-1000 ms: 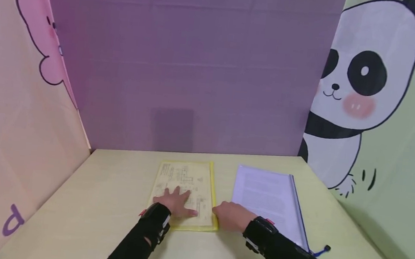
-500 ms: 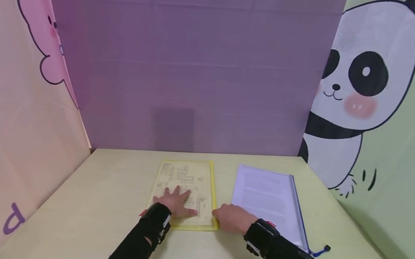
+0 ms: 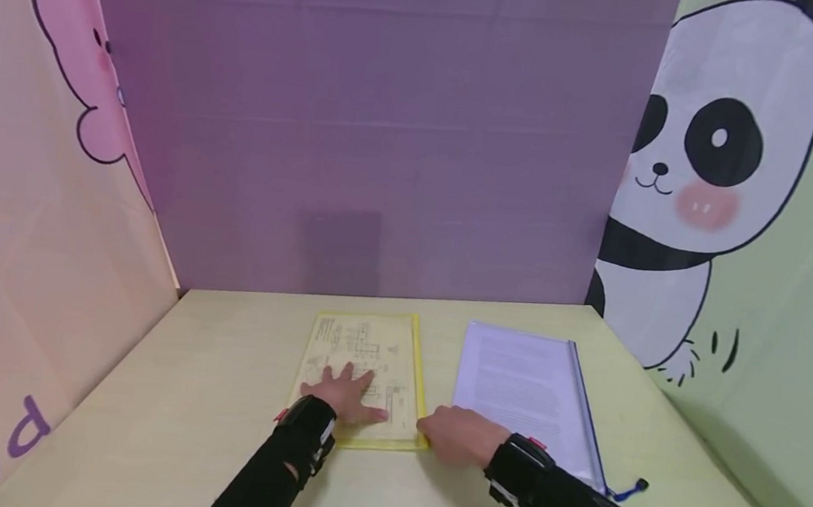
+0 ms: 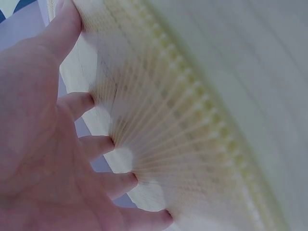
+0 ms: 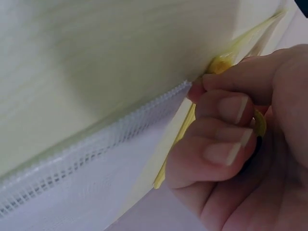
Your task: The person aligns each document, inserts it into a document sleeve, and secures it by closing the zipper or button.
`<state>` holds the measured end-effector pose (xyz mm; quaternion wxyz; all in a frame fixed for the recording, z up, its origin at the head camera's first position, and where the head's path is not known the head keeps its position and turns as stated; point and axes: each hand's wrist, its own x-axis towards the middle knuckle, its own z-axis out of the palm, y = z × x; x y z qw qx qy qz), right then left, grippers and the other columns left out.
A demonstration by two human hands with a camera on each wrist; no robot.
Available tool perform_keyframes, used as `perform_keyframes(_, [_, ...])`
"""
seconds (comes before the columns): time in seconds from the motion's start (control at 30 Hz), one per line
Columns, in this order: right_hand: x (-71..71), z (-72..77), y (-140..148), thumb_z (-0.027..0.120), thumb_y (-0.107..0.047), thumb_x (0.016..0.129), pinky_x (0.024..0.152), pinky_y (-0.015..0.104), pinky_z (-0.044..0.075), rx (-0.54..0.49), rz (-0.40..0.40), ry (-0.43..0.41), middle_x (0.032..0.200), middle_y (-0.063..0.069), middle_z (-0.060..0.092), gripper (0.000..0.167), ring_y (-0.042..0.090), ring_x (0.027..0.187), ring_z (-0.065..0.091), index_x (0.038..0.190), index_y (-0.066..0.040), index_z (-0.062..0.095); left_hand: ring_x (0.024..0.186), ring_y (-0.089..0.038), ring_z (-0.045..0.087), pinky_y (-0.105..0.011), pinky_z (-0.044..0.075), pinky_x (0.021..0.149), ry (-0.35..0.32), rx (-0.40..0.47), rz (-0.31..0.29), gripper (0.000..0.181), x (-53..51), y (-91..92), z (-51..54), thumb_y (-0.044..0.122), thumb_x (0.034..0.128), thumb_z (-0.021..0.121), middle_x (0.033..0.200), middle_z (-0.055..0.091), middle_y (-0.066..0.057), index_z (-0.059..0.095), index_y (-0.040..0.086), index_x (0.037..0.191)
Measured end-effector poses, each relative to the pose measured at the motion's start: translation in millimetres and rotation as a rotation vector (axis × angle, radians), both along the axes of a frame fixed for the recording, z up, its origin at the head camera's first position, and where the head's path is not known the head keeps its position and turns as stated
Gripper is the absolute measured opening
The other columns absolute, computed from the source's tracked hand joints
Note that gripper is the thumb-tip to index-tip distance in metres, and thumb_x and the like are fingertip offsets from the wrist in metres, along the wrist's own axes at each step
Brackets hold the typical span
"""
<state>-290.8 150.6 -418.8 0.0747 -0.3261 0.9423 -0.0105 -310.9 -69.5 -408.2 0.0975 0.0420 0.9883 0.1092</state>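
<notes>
A yellow-edged zip document pouch (image 3: pixel 350 338) lies flat on the table, with a printed sheet showing through it. My left hand (image 3: pixel 344 398) rests on its lower half, fingers spread; in the left wrist view the fingertips press into the mesh surface (image 4: pixel 159 144). At the pouch's right edge, close to the near corner, my right hand (image 3: pixel 462 436) has its fingers curled and pinches the zipper pull. A yellow and black bit of the pull (image 5: pixel 260 124) shows among those fingers in the right wrist view; the pinched part itself is mostly hidden.
Right of the yellow pouch lies a second, pale purple document pouch (image 3: pixel 514 362) with printed pages and a dark zip edge. Its blue pull tab (image 3: pixel 629 493) sticks out at the near right corner. A purple panel (image 3: pixel 404 123) closes off the table's (image 3: pixel 234 367) back.
My right hand has slid slightly toward me along the yellow pouch's right edge. The left hand and both pouches have stayed in place.
</notes>
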Motion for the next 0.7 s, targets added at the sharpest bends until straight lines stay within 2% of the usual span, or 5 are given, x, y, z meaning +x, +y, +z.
perform_keyframes(0.7, [11.8, -0.6, 5.3, 0.066, -0.003, 0.090, 0.053, 0.029, 0.038, 0.011, 0.040, 0.043, 0.067, -0.005, 0.047, 0.016, 0.013, 0.057, 0.042, 0.087, -0.018, 0.062, 0.148, -0.049, 0.022, -0.078, 0.027, 0.105, 0.005, -0.020, 0.011, 0.084, 1.6, 2.4, -0.2, 0.068, 0.0875, 0.064, 0.164, 0.029, -0.014, 0.043, 0.025, 0.156])
